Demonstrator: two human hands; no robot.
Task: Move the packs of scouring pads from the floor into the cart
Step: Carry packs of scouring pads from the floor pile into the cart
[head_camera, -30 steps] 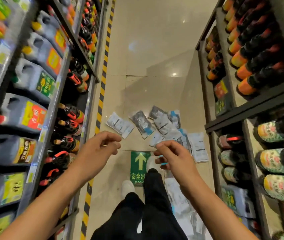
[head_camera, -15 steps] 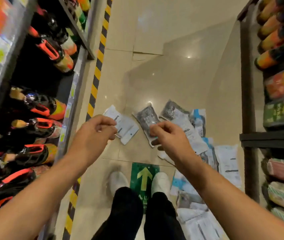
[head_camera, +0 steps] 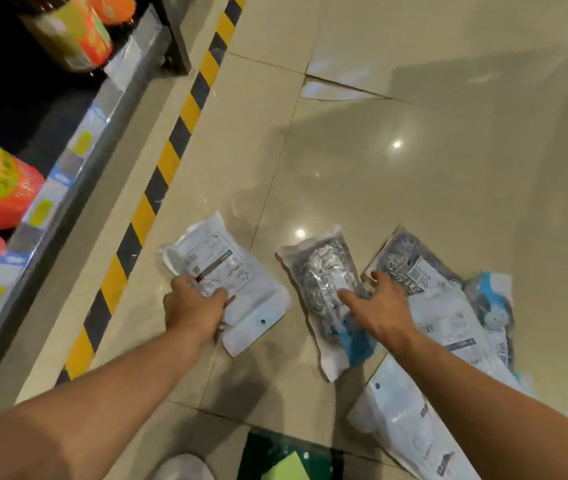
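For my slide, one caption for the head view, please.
Both hands reach packs on the floor.

You have a single view, from a camera on your head. It looks steeply down at the tiled floor (head_camera: 396, 174) from close above, tilted slightly. Your forearms enter from the near edge and reach away from you. A shelf (head_camera: 78, 140) runs along the left edge. Packs (head_camera: 327, 282) lie mid-frame, your shoe (head_camera: 185, 467) at the near edge.
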